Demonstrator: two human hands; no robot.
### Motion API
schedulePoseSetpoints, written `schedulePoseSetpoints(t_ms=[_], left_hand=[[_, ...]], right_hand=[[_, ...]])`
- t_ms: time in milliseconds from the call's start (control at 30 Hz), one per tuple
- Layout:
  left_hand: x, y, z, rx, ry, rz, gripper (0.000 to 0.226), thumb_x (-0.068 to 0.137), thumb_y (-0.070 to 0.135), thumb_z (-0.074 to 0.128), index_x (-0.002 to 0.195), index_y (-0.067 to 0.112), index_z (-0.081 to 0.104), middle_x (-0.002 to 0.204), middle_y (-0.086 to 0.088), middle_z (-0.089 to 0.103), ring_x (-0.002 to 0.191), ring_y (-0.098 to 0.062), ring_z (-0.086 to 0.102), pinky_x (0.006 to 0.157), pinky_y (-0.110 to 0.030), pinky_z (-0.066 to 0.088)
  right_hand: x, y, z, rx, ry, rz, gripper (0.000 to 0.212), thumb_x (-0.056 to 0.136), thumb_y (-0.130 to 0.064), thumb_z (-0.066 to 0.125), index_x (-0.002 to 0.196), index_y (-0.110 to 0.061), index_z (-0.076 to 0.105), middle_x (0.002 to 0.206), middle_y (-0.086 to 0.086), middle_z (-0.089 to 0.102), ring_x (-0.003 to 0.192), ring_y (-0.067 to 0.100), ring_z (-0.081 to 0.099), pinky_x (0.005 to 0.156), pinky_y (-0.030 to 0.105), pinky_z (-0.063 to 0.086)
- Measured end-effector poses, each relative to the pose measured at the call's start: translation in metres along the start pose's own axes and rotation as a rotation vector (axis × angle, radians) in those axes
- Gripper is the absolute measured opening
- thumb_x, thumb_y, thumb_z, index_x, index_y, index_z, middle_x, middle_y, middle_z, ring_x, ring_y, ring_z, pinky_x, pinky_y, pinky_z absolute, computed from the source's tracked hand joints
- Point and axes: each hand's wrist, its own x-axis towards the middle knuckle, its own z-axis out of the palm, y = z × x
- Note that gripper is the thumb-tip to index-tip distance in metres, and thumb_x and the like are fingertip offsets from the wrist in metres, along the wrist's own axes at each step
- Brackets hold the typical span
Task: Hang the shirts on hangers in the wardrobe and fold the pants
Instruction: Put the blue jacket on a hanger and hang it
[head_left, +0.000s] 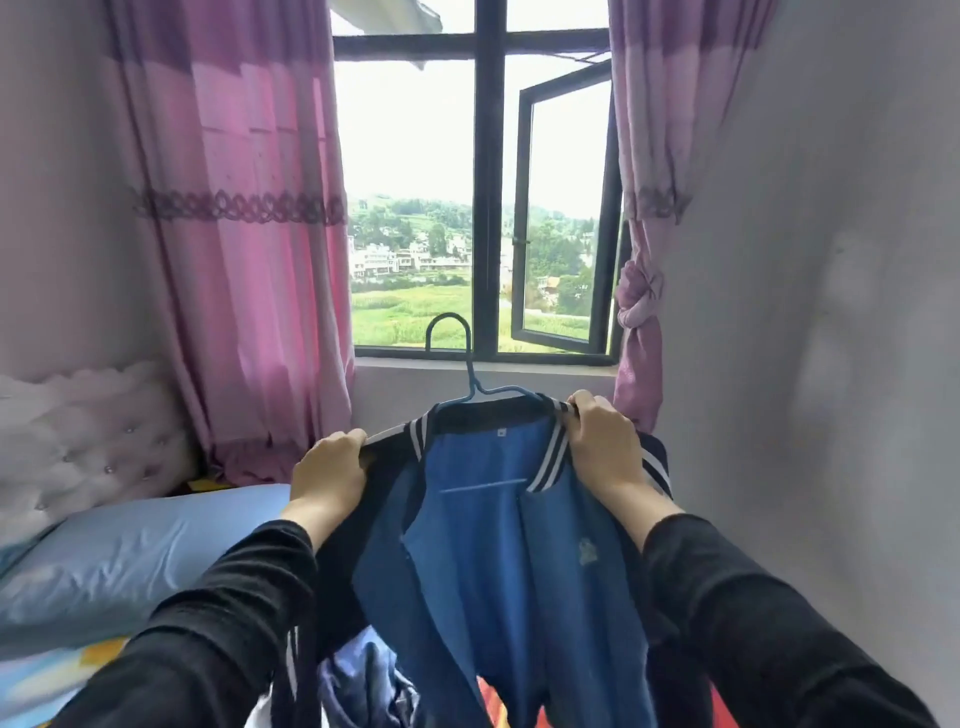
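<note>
Both hands up w/ jacket (498, 545) on blue hanger (470, 384), held in front of window (488, 182). Left hand (330, 470) grips left shoulder, right hand (602, 441) grips collar edge. Clothes pile (363, 680) below, bed (130, 561) on left.

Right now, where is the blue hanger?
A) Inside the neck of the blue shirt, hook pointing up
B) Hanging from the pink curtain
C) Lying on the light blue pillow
A: the hanger rises out of the striped collar of the blue shirt, which the left hand and right hand grip at the shoulders.
</note>
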Motion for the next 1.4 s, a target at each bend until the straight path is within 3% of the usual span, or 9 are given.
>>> schedulePoseSetpoints(t_ms=[100, 233, 433, 633, 833, 1100, 1167, 1300, 1400], left_hand=[[-0.016, -0.003, -0.026, -0.145, 0.149, -0.068, 0.017, 0.097, 0.022, 0.049, 0.087, 0.011, 0.058, 0.093, -0.01, 0.063, 0.084, -0.031, 0.055, 0.068, -0.037, 0.039], [-0.047, 0.003, -0.065, -0.077, 0.389, -0.156, 0.03, 0.1, 0.028, 0.04, 0.111, 0.008, 0.059, 0.107, -0.014, 0.06, 0.105, -0.036, 0.054, 0.098, -0.055, 0.036], [-0.132, -0.035, -0.112, 0.092, 0.411, -0.258, 0.019, 0.097, 0.023, 0.043, 0.1, 0.009, 0.056, 0.102, -0.013, 0.06, 0.099, -0.036, 0.053, 0.081, -0.048, 0.04], [-0.205, -0.076, -0.199, 0.259, 0.584, -0.333, 0.018, 0.098, 0.029, 0.043, 0.085, 0.016, 0.046, 0.09, -0.008, 0.058, 0.09, -0.033, 0.053, 0.075, -0.046, 0.037], [-0.311, -0.138, -0.271, 0.273, 0.6, -0.522, 0.018, 0.099, 0.027, 0.042, 0.084, 0.018, 0.044, 0.097, -0.013, 0.061, 0.089, -0.035, 0.057, 0.076, -0.045, 0.045], [-0.481, -0.232, -0.37, 0.301, 0.632, -0.781, 0.02, 0.098, 0.025, 0.046, 0.091, 0.009, 0.057, 0.091, -0.007, 0.063, 0.084, -0.032, 0.058, 0.079, -0.046, 0.047], [-0.523, -0.258, -0.396, 0.304, 0.634, -0.823, 0.018, 0.097, 0.023, 0.05, 0.092, 0.009, 0.058, 0.088, -0.007, 0.064, 0.084, -0.031, 0.06, 0.073, -0.038, 0.044], [-0.593, -0.3, -0.441, 0.314, 0.606, -0.866, 0.015, 0.095, 0.02, 0.054, 0.102, 0.012, 0.064, 0.096, -0.006, 0.07, 0.09, -0.029, 0.063, 0.076, -0.038, 0.048], [-0.629, -0.327, -0.468, 0.239, 0.589, -0.915, 0.012, 0.095, 0.024, 0.057, 0.093, 0.017, 0.066, 0.081, 0.0, 0.067, 0.082, -0.027, 0.063, 0.069, -0.035, 0.047]], right_hand=[[0.009, -0.02, -0.01, 0.077, 0.04, -0.04, 0.021, 0.1, -0.02, 0.044, 0.099, -0.005, 0.058, 0.096, 0.013, 0.063, 0.086, 0.033, 0.061, 0.063, 0.031, 0.035], [0.016, -0.048, -0.027, 0.238, 0.075, -0.062, 0.028, 0.102, -0.03, 0.042, 0.1, -0.006, 0.058, 0.1, 0.011, 0.061, 0.085, 0.029, 0.058, 0.066, 0.03, 0.033], [-0.03, -0.095, -0.022, 0.388, -0.128, -0.155, 0.034, 0.102, -0.034, 0.039, 0.1, -0.006, 0.058, 0.105, 0.011, 0.061, 0.087, 0.028, 0.055, 0.068, 0.03, 0.032], [-0.054, -0.18, -0.03, 0.355, -0.09, -0.426, 0.035, 0.1, -0.037, 0.04, 0.094, -0.009, 0.06, 0.095, 0.01, 0.067, 0.099, 0.03, 0.056, 0.077, 0.037, 0.036], [-0.129, -0.297, -0.03, 0.5, -0.189, -0.595, 0.028, 0.099, -0.036, 0.04, 0.094, -0.014, 0.057, 0.096, 0.006, 0.065, 0.116, 0.024, 0.041, 0.091, 0.04, 0.019], [-0.28, -0.462, -0.065, 0.95, -0.463, -0.882, 0.019, 0.087, -0.015, 0.05, 0.102, -0.018, 0.06, 0.09, 0.006, 0.063, 0.083, 0.031, 0.056, 0.068, 0.033, 0.035], [-0.315, -0.504, -0.08, 0.973, -0.611, -0.892, 0.006, 0.083, -0.023, 0.053, 0.083, -0.025, 0.059, 0.071, -0.003, 0.059, 0.068, 0.025, 0.053, 0.055, 0.03, 0.033], [-0.378, -0.583, -0.101, 0.986, -0.874, -0.911, 0.035, 0.084, -0.035, 0.056, 0.058, -0.017, 0.043, 0.052, -0.006, 0.043, 0.053, 0.019, 0.042, 0.05, 0.028, 0.029], [-0.419, -0.627, -0.106, 1.035, -0.952, -0.816, 0.039, 0.082, -0.037, 0.06, 0.053, -0.014, 0.046, 0.049, -0.006, 0.042, 0.051, 0.016, 0.041, 0.051, 0.029, 0.032]])
